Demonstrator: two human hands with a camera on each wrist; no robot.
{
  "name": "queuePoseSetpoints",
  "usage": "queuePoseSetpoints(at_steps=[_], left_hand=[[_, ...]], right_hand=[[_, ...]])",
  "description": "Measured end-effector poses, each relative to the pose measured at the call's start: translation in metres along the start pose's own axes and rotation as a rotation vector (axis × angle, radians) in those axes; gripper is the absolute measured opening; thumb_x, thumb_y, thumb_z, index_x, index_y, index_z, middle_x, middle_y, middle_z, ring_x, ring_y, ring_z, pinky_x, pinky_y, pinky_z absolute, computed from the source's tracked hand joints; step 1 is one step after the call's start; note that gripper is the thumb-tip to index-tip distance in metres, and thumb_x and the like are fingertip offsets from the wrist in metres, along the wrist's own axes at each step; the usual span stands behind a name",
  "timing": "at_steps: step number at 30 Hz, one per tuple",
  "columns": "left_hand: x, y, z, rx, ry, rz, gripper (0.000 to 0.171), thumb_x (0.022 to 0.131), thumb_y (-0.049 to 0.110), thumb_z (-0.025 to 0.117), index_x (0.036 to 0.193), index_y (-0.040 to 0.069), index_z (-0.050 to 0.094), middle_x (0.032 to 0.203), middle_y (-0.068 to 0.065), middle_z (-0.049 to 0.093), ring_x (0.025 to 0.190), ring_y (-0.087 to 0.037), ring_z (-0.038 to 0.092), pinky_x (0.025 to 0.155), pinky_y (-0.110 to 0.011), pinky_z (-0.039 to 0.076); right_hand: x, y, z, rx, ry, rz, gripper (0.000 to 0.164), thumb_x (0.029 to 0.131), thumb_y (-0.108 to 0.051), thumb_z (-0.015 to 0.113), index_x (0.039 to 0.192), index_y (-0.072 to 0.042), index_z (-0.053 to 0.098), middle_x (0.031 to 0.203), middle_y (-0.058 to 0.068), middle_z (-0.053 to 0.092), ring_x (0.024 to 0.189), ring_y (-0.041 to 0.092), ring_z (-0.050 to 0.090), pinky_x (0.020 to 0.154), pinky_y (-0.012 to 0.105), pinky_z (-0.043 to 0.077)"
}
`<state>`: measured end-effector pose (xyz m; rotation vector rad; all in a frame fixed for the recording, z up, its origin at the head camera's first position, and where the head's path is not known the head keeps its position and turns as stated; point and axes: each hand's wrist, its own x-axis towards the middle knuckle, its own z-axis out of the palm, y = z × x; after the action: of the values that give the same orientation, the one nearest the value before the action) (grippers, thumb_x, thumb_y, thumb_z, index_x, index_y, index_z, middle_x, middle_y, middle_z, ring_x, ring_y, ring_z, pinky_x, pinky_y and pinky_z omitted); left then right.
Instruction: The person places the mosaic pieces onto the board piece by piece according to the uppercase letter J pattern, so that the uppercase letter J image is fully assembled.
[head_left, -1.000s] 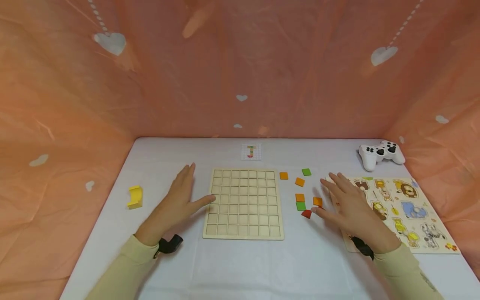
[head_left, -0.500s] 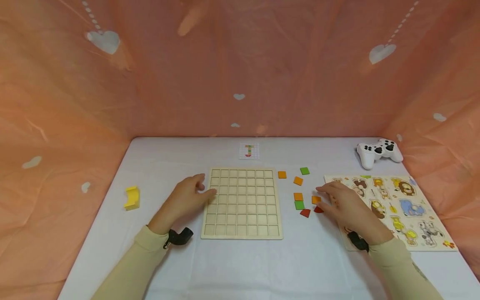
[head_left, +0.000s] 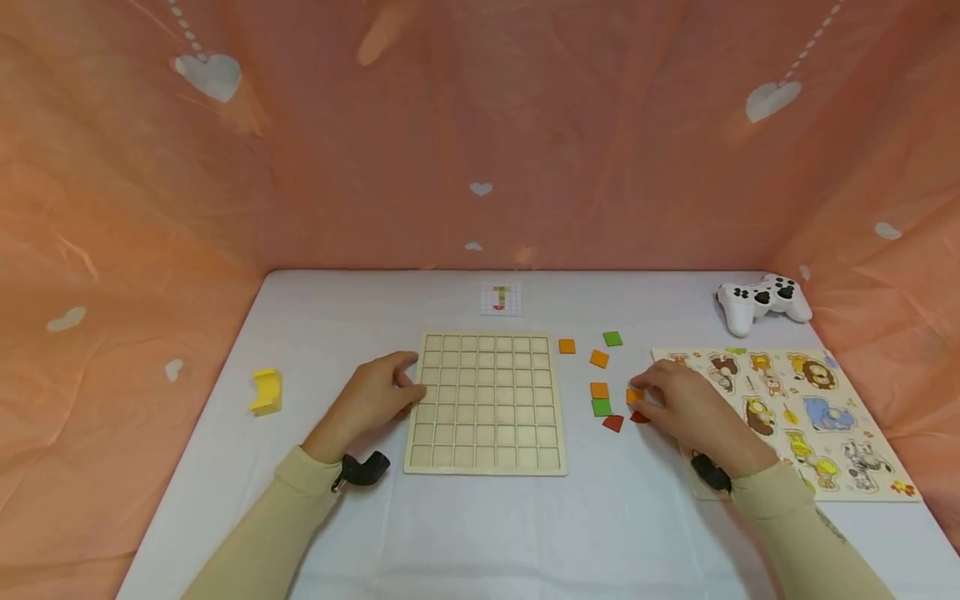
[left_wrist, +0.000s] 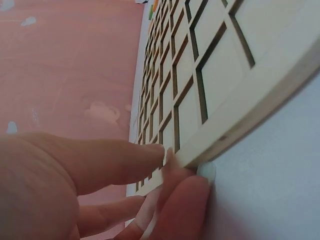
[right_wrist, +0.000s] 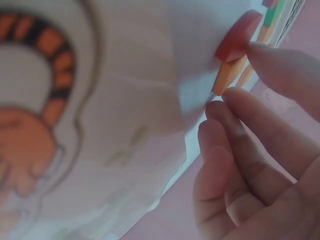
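A pale wooden grid board (head_left: 411, 433) lies flat mid-table, its squares bare. At its left edge my left hand (head_left: 372, 396) has curled fingers, with thumb and forefinger gripping the rim; the left wrist view shows the fingertips (left_wrist: 159, 154) against it. My right hand (head_left: 686, 408) brings thumb and forefinger to opposite sides of an orange square tile (head_left: 633, 396), pinching it low over the table. A red curved-edge piece (right_wrist: 240, 37) lies beside that tile, partly hidden by the hand in the head view. Another red piece (head_left: 613, 423) and a green tile (head_left: 602, 407) lie to the left.
More orange tiles (head_left: 599, 358) and a green tile (head_left: 612, 338) lie right of the board. Behind it sits a card (head_left: 501, 298) with a coloured J. An animal puzzle board (head_left: 847, 417) lies under the right forearm. A game controller (head_left: 763, 302) and yellow block (head_left: 267, 392) stand at the sides.
Both hands went from spread fingers to curled. My left hand settled at the board's left edge. My right hand lowered and closed its thumb and forefinger about the orange tile.
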<state>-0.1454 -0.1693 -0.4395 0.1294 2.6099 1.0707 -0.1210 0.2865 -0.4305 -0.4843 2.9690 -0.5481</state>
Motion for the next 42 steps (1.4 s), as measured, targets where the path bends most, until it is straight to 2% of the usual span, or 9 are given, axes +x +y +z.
queuePoseSetpoints(at_steps=[12, 17, 24, 30, 35, 37, 40, 42], left_hand=[[-0.002, 0.002, -0.003, -0.049, -0.008, -0.043, 0.067, 0.098, 0.016, 0.076, 0.158, 0.004, 0.050, 0.093, -0.007, 0.073, 0.068, -0.013, 0.069, 0.065, -0.026, 0.056], [-0.004, 0.004, -0.005, -0.078, -0.022, -0.051, 0.069, 0.098, 0.016, 0.076, 0.160, 0.006, 0.048, 0.094, -0.008, 0.072, 0.068, -0.014, 0.069, 0.065, -0.026, 0.057], [-0.004, 0.004, -0.007, -0.068, -0.023, -0.044, 0.071, 0.098, 0.015, 0.075, 0.162, 0.007, 0.046, 0.092, -0.007, 0.071, 0.066, -0.013, 0.068, 0.064, -0.025, 0.057], [-0.002, 0.004, -0.008, -0.020, -0.014, -0.022, 0.073, 0.097, 0.016, 0.073, 0.163, 0.007, 0.044, 0.087, -0.005, 0.071, 0.065, -0.013, 0.068, 0.068, -0.026, 0.054], [-0.001, 0.004, -0.009, -0.013, -0.013, -0.023, 0.073, 0.098, 0.016, 0.072, 0.164, 0.006, 0.044, 0.087, -0.005, 0.070, 0.066, -0.013, 0.068, 0.068, -0.026, 0.053], [-0.001, 0.004, -0.009, -0.015, -0.014, -0.027, 0.073, 0.098, 0.016, 0.072, 0.164, 0.007, 0.043, 0.088, -0.006, 0.070, 0.066, -0.014, 0.068, 0.068, -0.026, 0.053], [0.000, 0.004, -0.009, -0.021, -0.016, -0.035, 0.075, 0.097, 0.015, 0.072, 0.165, 0.008, 0.042, 0.088, -0.006, 0.070, 0.066, -0.014, 0.068, 0.067, -0.026, 0.054], [0.001, 0.005, -0.008, -0.024, -0.016, -0.036, 0.077, 0.096, 0.015, 0.071, 0.166, 0.008, 0.041, 0.087, -0.006, 0.070, 0.066, -0.014, 0.068, 0.067, -0.027, 0.055]], right_hand=[[0.004, -0.006, -0.004, -0.003, -0.022, 0.041, 0.020, 0.095, -0.020, 0.083, 0.111, -0.008, 0.081, 0.109, 0.008, 0.074, 0.096, 0.023, 0.063, 0.086, 0.045, 0.057], [0.002, -0.005, -0.005, 0.006, -0.038, 0.085, 0.023, 0.096, -0.021, 0.082, 0.114, -0.007, 0.081, 0.116, 0.012, 0.073, 0.105, 0.030, 0.065, 0.094, 0.052, 0.058], [0.002, -0.004, -0.005, 0.020, -0.034, 0.081, 0.023, 0.097, -0.019, 0.081, 0.116, -0.007, 0.081, 0.120, 0.016, 0.073, 0.115, 0.036, 0.066, 0.101, 0.059, 0.057], [0.004, -0.004, -0.007, 0.028, -0.031, 0.086, 0.023, 0.096, -0.018, 0.081, 0.116, -0.007, 0.081, 0.119, 0.015, 0.074, 0.110, 0.033, 0.067, 0.099, 0.056, 0.058], [0.018, -0.012, -0.007, 0.052, -0.011, 0.080, 0.021, 0.095, -0.019, 0.082, 0.112, -0.007, 0.082, 0.108, 0.009, 0.077, 0.094, 0.024, 0.066, 0.085, 0.044, 0.058], [0.026, -0.022, -0.005, 0.107, -0.024, 0.102, 0.022, 0.096, -0.020, 0.081, 0.114, -0.007, 0.081, 0.104, 0.008, 0.076, 0.083, 0.022, 0.066, 0.075, 0.039, 0.058], [0.042, -0.041, 0.002, 0.150, -0.021, 0.094, 0.024, 0.097, -0.022, 0.081, 0.116, -0.007, 0.081, 0.107, 0.009, 0.076, 0.084, 0.020, 0.066, 0.074, 0.035, 0.058], [0.053, -0.054, 0.007, 0.166, -0.011, 0.062, 0.024, 0.097, -0.023, 0.081, 0.115, -0.007, 0.081, 0.109, 0.009, 0.078, 0.086, 0.021, 0.069, 0.077, 0.038, 0.059]])
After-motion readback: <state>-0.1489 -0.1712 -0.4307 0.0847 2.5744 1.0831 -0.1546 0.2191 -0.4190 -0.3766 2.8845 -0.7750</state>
